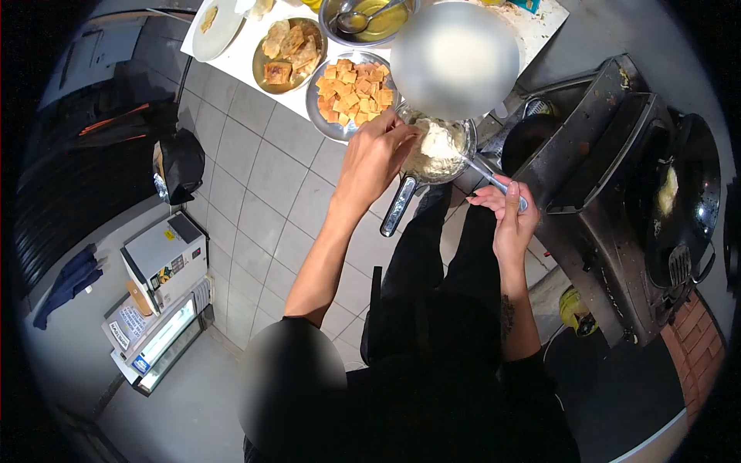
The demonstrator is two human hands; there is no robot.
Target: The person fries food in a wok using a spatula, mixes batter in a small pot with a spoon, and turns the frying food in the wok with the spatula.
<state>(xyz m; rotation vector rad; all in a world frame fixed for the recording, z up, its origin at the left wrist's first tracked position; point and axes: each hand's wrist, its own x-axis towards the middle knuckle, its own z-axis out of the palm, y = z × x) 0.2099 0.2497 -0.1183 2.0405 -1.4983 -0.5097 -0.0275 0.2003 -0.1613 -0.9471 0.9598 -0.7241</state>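
A saucepan (399, 204) with a black-and-silver handle sits by the front edge of the white table, pale, thick batter (440, 147) inside it. Over its left rim is my left hand (377, 150), fingers pinched together at the batter; whatever is between them is hidden. My right hand (509, 210) grips the metal handle of a spoon-like utensil (484, 169), whose head is buried in the batter. Just beyond my left hand stands a metal plate (315, 104) of orange-brown cubes (355, 91).
A dish of browned pieces (289, 48) and a bowl of yellow liquid (378, 23) with a ladle stand further back. A blurred round patch covers the table's right part. To the right are a metal stove (590, 181) and a wok (687, 193) with a slotted turner (679, 266).
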